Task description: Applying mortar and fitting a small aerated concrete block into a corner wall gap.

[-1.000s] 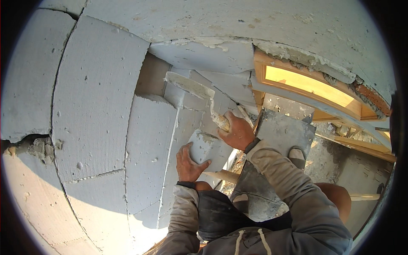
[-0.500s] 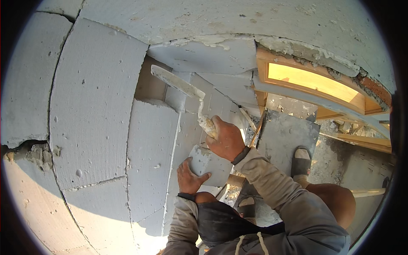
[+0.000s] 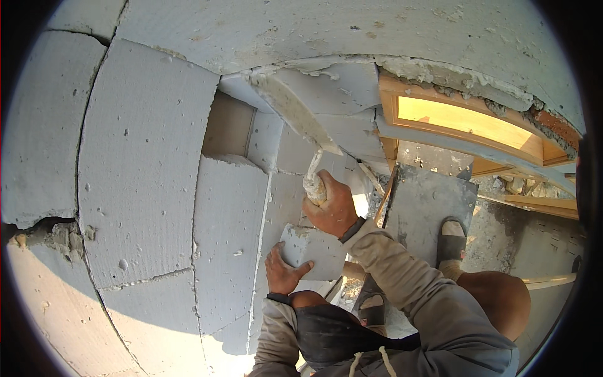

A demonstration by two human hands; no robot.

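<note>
My right hand [image 3: 331, 207] is closed around the mortar-caked handle of a plastering trowel [image 3: 295, 113], whose long blade points up and left against the grey block wall [image 3: 144, 163] near a recess. Below it, my left hand [image 3: 284, 271] holds a flat grey plate [image 3: 313, 251] from underneath, thumb on its lower edge. The plate sits just under my right wrist. Both sleeves are beige.
A wooden window frame [image 3: 465, 122] with bright light sits at the upper right. A grey platform [image 3: 427, 204] carries my sandalled foot [image 3: 451, 242]; a second foot [image 3: 374, 309] shows lower. A broken gap [image 3: 53, 234] marks the wall's left side.
My right hand has swung the trowel blade upward and to the right along the wall. My left hand and the plate have stayed nearly in place.
</note>
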